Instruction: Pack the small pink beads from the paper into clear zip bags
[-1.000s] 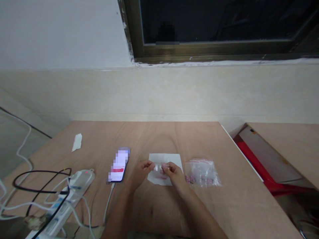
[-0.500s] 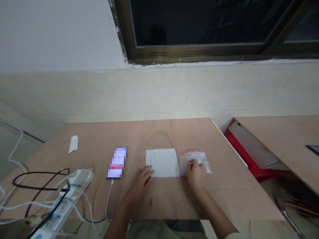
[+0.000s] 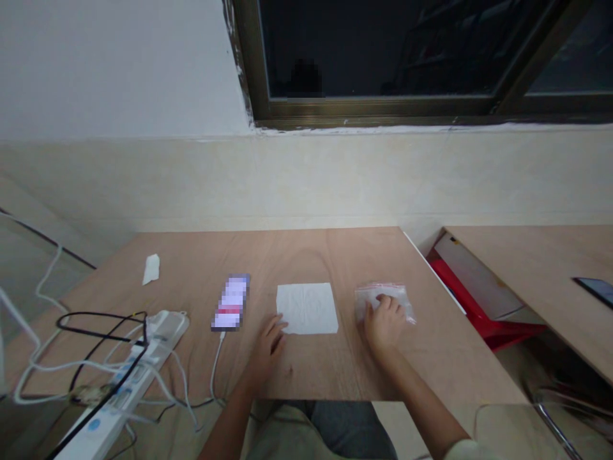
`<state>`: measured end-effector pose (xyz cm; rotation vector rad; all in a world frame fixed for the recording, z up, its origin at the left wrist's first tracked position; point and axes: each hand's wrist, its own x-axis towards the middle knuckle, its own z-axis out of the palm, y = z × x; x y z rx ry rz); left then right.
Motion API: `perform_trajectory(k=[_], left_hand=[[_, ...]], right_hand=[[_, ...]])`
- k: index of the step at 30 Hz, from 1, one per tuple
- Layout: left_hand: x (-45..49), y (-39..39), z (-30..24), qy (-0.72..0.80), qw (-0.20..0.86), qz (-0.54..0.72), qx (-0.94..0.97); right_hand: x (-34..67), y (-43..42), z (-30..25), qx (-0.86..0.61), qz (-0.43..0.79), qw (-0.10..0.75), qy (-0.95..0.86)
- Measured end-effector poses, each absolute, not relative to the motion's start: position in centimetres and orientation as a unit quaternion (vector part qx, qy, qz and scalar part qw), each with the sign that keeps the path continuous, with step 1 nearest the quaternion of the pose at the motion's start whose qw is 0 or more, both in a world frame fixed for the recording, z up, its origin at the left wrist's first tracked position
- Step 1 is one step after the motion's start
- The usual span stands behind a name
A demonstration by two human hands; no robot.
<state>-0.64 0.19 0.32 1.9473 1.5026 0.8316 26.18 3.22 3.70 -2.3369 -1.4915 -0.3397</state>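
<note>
The right grip [image 3: 384,326] lies over the bag [image 3: 406,308], its back covering the middle, so what the bag holds there cannot be made out; the clear edge shows past the fingers, and a reddish strip runs along the top, just beyond them. Thumb and forefinger look slightly apart, but whether any fingertip pinches the plastic, I cannot tell. The left grip [image 3: 269,348] is loose, fingers apart and resting at the near left corner of the paper [image 3: 307,309], which lies flat between both grips. Any marks on the paper are too faint to read. Left of the left grip lies the phone [image 3: 230,303], its screen blurred into blocks, with a white cable at its near end. Farther left, tangled cords [image 3: 105,314] cross the power strip [image 3: 175,329] and hide part of it; its near end is cut off. A white scrap [image 3: 151,269] lies beyond the phone. Under both grips is the wood-grained desk [image 3: 330,377]. Well right of the right grip, a second desk [image 3: 541,255] carries a dark device [image 3: 596,292], cropped by the edge. Ahead of both grips stand the pale wall [image 3: 287,179] and a dark window [image 3: 383,51].
</note>
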Motion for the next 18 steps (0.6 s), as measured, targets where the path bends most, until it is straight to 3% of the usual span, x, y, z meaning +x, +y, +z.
perform_trajectory(k=[6,18], left_hand=[[-0.7,-0.5,0.0,0.62,0.246,0.397,0.63],[0.0,-0.4,1.3,0.612,0.226,0.317,0.688]], right_hand=[[22.0,0.9,0.8,-0.766,0.114,0.184,-0.605],[22.0,1.0,1.0,-0.761,0.098,0.164,-0.62]])
